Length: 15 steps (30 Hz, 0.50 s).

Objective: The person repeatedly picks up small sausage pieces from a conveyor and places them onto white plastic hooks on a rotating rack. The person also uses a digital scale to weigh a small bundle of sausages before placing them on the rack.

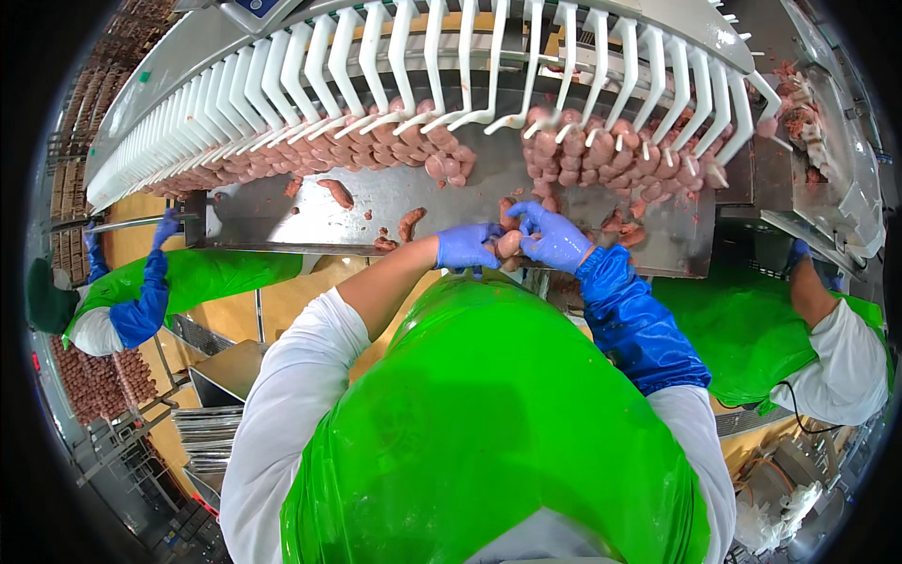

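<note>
One sausage (508, 243) between left hand (467, 246) and right hand (556, 238); both touching

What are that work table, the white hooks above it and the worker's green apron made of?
The table looks like brushed stainless steel: grey, dull sheen. The white hooks seem moulded plastic, smooth and evenly white. The green apron appears to be thin glossy plastic film, translucent with bright highlights.

Blue gloves, one blue oversleeve on the right arm, white sleeves, glossy green apron.
</note>
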Each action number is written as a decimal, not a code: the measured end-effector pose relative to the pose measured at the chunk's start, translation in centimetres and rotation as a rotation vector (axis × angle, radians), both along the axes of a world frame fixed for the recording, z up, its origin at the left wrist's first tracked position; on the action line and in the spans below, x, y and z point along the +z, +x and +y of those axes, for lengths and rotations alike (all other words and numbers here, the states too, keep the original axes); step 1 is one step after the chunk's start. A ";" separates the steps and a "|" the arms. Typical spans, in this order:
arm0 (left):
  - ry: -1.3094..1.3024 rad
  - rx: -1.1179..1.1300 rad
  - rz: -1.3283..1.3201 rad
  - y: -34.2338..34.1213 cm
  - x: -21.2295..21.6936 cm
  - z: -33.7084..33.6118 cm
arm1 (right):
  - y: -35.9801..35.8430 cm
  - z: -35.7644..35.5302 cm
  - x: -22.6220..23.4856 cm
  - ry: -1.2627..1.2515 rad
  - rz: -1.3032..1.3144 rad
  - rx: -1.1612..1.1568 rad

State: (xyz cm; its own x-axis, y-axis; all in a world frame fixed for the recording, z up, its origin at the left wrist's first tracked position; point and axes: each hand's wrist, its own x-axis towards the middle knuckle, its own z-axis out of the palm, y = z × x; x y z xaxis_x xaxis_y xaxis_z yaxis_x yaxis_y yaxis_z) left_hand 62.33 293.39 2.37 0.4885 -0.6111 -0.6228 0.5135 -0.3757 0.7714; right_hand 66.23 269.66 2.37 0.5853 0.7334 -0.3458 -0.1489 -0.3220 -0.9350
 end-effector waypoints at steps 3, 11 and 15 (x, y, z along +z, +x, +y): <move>-0.136 0.294 -0.087 -1.2 -0.2 -0.4 | -0.5 -1.1 -1.1 0.029 -0.057 -0.131; -0.389 0.651 -0.106 0.6 6.2 -3.9 | 0.5 0.1 0.0 0.006 0.249 0.019; 0.204 0.242 -1.094 1.7 4.9 -2.7 | 1.3 -1.1 2.3 -0.002 0.352 0.097</move>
